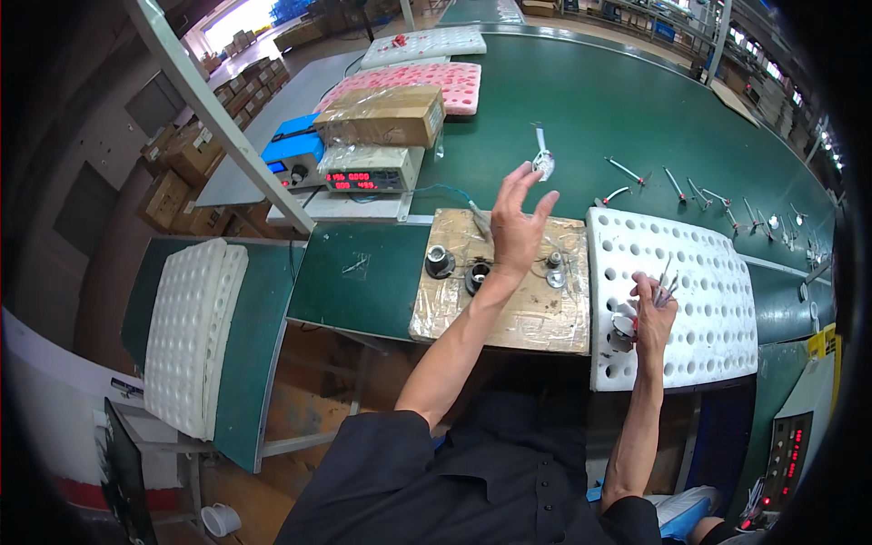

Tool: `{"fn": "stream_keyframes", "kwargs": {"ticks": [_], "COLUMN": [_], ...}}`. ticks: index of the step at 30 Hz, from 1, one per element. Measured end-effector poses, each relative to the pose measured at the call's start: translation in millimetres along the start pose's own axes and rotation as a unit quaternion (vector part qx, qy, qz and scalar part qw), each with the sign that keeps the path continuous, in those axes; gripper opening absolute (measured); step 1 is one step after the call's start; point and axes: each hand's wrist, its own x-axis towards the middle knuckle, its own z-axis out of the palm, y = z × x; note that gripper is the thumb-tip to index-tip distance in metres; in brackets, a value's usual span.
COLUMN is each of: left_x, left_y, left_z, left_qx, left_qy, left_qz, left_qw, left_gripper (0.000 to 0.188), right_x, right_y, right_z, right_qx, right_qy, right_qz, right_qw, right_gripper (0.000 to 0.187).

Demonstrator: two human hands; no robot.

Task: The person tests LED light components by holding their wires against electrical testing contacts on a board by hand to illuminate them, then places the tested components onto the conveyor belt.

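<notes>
Left hand [518,227]: fingers spread, nearer the piece [544,165]
Piece: just beyond these fingers — long axis pointing away; contact unclear
Right hand [654,320]: curled around rods [668,285], over foam [713,374]

two hands [520,234] [654,322], two black round fixtures [440,267] [477,278], one pink foam tray [463,84]

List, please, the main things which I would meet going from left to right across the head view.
Stacked white foam sheets, blue device, pale unit with red digits, leftmost black round fixture, left hand, right hand, dark panel with red digits.
</notes>
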Motion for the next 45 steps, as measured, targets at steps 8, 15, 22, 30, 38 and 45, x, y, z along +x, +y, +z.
{"fn": "stream_keyframes", "kwargs": {"ticks": [8,15,22,30,38,45], "left_x": [-142.7,-151.7,-143.3,-151.1,-163.8,-162.8], "left_y": [59.7,64.5,58.6,48.1,31.4,28.0], "left_z": [38.4,36.6,36.7,-4.1,-52.2,-66.5], "left_qx": [-0.133,-0.141,-0.141,-0.174,-0.219,-0.268], "left_qy": [-0.424,-0.432,-0.445,-0.405,-0.364,-0.311], "left_qz": [0.013,0.046,0.114,-0.069,-0.284,-0.347], "left_qw": [0.896,0.889,0.877,0.895,0.86,0.843], "left_gripper": [0.028,0.025,0.023,0.013,0.021,0.024], "right_x": [0.3,-5.7,0.7,-3.2,8.8,-8.5], "right_y": [33.6,41.4,36.4,31.9,13.5,5.2], "right_z": [-13.1,-13.3,-12.0,-2.9,-3.3,17.8], "right_qx": [0.061,0.064,0.036,0.035,0.063,-0.119], "right_qy": [0.128,0.086,0.096,0.038,0.051,-0.14], "right_qz": [-0.049,-0.067,-0.066,-0.108,-0.069,-0.161], "right_qw": [0.989,0.992,0.992,0.993,0.994,0.97], "right_gripper": [0.031,0.024,0.024,0.062,0.052,0.021]}}
